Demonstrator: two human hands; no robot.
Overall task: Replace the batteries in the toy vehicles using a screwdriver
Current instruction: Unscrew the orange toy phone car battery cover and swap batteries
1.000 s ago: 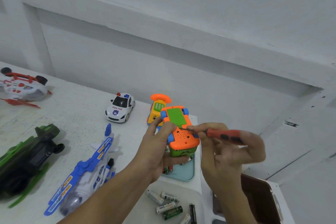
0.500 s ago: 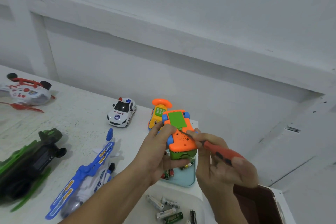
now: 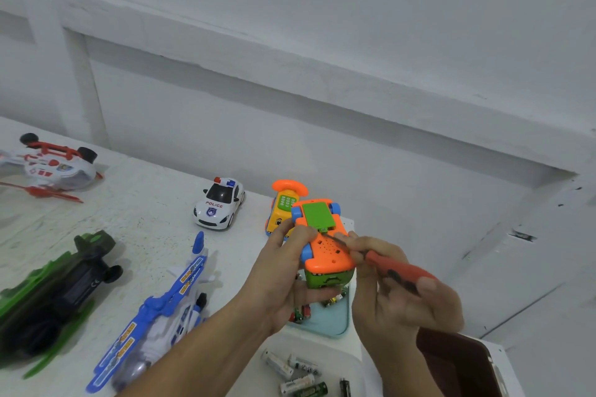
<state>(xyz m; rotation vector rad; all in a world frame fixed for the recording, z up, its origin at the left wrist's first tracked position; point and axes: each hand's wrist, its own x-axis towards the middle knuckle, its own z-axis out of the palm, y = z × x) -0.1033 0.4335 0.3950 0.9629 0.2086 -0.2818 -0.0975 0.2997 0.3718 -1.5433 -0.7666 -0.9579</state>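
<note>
My left hand (image 3: pixel 283 271) grips an orange toy car (image 3: pixel 324 243) turned underside up, showing its green battery cover (image 3: pixel 317 214) and blue wheels. My right hand (image 3: pixel 400 296) holds a red-handled screwdriver (image 3: pixel 395 267), its thin shaft reaching to the near edge of the green cover. The car is held above a light-blue tray (image 3: pixel 335 322) with several batteries in it.
On the white table lie a police car (image 3: pixel 219 203), a yellow phone toy (image 3: pixel 283 206), a blue-white plane (image 3: pixel 158 316), a green-black vehicle (image 3: pixel 54 290) and a red-white helicopter (image 3: pixel 48 167). A white tray (image 3: pixel 342 361) holds several loose batteries (image 3: pixel 300 374). A brown object (image 3: pixel 458 367) sits at lower right.
My right hand swung the screwdriver from level to angled downward, and its tip came onto the car's underside at the cover's edge. My left hand kept its hold on the car.
</note>
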